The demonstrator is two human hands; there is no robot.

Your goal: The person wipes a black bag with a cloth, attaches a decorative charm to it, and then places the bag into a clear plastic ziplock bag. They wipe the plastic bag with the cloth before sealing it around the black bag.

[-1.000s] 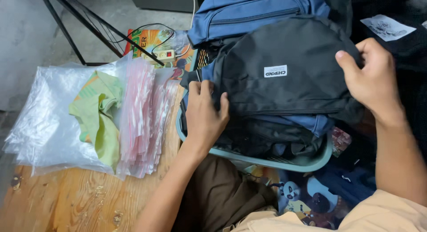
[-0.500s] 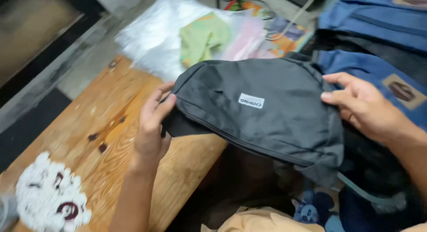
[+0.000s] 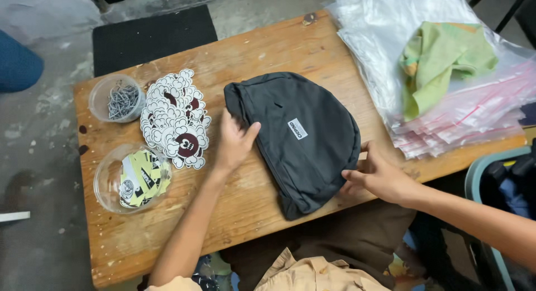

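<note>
Both of my hands rest on a dark grey half-round pouch bag (image 3: 301, 140) lying flat at the middle of the frame on a wooden table (image 3: 268, 51). My left hand (image 3: 233, 141) lies open, palm down, on the bag's left edge, pressing it to the wood rather than gripping it. My right hand (image 3: 378, 176) touches the bag's lower right rim at the table's near edge, fingers loosely curled against the fabric; I cannot tell whether they pinch it. Held from both ends this way, the bag stays spread with its small white label facing up. Just left of my left hand sits a heap of cloud-shaped white and maroon stickers (image 3: 176, 120). Further left stand two clear round tubs: one of small metal pins (image 3: 121, 100) above, one of yellow and white stickers (image 3: 137, 178) below. At the upper right, well apart from the bag, lies a stack of clear plastic zip bags (image 3: 391, 39) with a green cloth (image 3: 441, 62) on top.
</note>
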